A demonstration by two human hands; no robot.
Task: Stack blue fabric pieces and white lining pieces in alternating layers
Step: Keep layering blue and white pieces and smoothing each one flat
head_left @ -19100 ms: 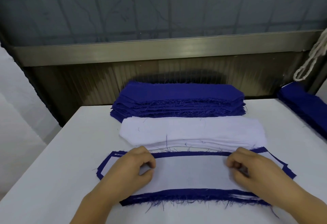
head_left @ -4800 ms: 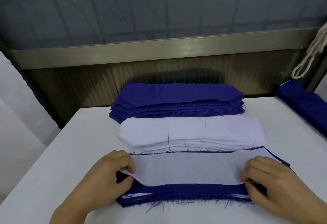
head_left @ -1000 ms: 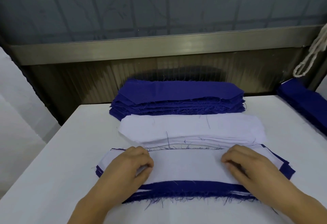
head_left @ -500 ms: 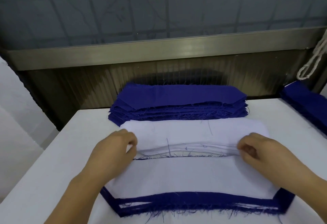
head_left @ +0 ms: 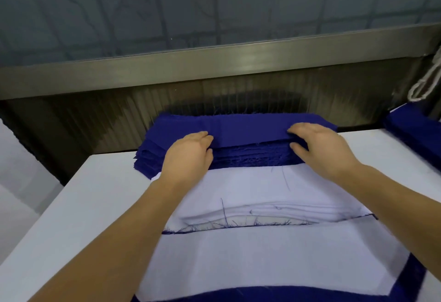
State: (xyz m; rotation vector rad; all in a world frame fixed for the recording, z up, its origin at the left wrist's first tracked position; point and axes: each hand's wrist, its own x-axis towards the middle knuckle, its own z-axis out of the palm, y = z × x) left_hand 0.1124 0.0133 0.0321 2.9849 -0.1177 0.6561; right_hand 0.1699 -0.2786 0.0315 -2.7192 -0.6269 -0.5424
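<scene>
At 6 o'clock, closest to the person, sits the mixed stack (head_left: 274,261); a white lining piece lies on top and a blue border peeks out around it, so I think a blue piece goes on next. Just past it, in the middle, is the white lining pile (head_left: 250,187); it waits right by the mixed stack so each piece is a short reach away. Farther back, at 12 o'clock, is the blue fabric pile (head_left: 238,134), pushed close behind the white one; all three sit on the white table (head_left: 71,206). Both arms stretch forward over the white pile to the blue one. The left hand (head_left: 188,156) is at 11 o'clock; its fingers curl together on the near edge of the top blue piece, with the thumb tucked under. The right hand (head_left: 319,149) is at 1 o'clock; its fingers lie on the top piece and its thumb sits at the pile's front, apart from them; it looks like a pinch, to lift the one piece evenly by both ends. More blue cloth (head_left: 415,134) lies at 2 o'clock.
</scene>
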